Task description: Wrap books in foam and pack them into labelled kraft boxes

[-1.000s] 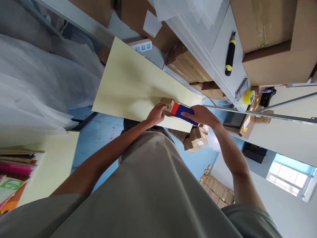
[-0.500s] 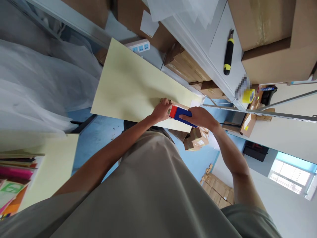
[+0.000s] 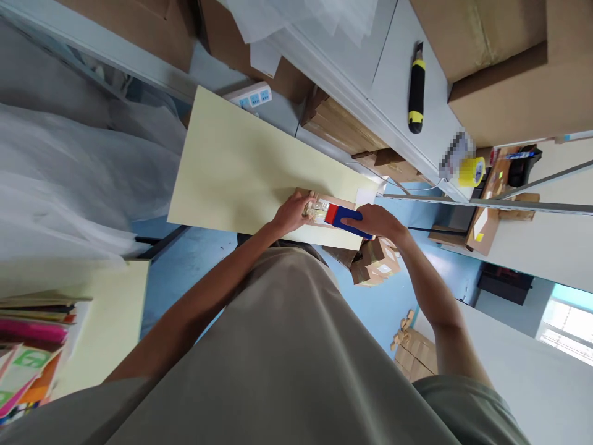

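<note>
Fingers of your left hand (image 3: 291, 214) pinch one end of the brown box (image 3: 341, 201) on the pale counter (image 3: 222, 154); your right hand (image 3: 376, 219) grips the blue-and-red block (image 3: 341, 213), its red end over that box.

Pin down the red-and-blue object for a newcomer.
Start at the pale yellow tabletop mid-picture; toward its right end lies a narrow cardboard box, the left hand at one end. The right hand grips the red-and-blue object over the box, its vivid colours unlike the brown cardboard.
</note>
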